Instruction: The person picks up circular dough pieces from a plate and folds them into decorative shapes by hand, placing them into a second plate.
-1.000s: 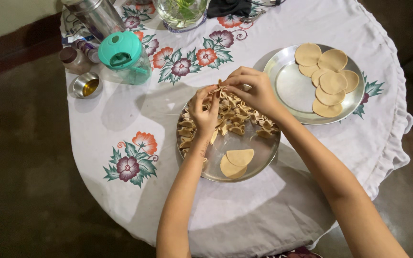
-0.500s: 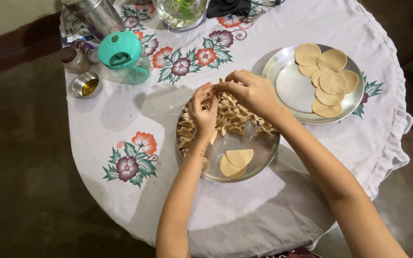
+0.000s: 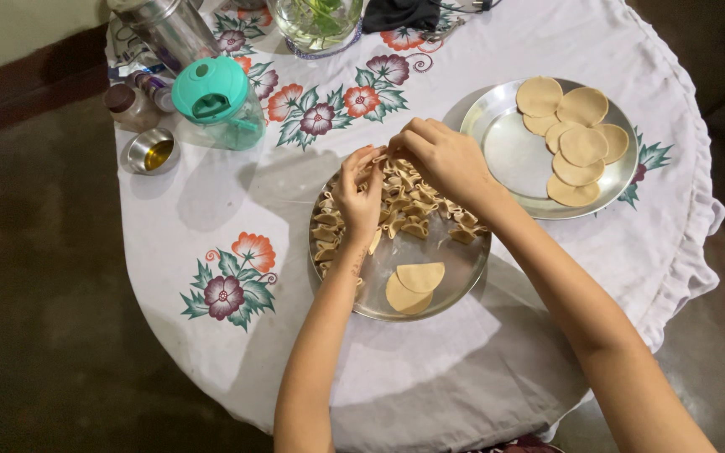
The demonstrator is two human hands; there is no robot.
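My left hand (image 3: 357, 195) and my right hand (image 3: 440, 157) meet over the far edge of a round steel plate (image 3: 430, 289). Together their fingertips pinch one small folded dough piece (image 3: 383, 155). Below the hands the plate holds several folded dough shapes (image 3: 417, 214), and two folded dough rounds (image 3: 413, 283) lie on its near side. A second steel plate (image 3: 509, 155) to the right carries several flat dough discs (image 3: 572, 134).
A white floral tablecloth (image 3: 237, 252) covers the round table. At the back left stand a teal-lidded chopper (image 3: 216, 96), a small steel bowl of oil (image 3: 153, 149), small jars (image 3: 132, 101) and a steel canister (image 3: 169, 29). A glass bowl with greens (image 3: 316, 21) sits behind.
Both hands have stayed over the plate's far edge, fingers working the small dough piece; my right hand shifted slightly left and down.
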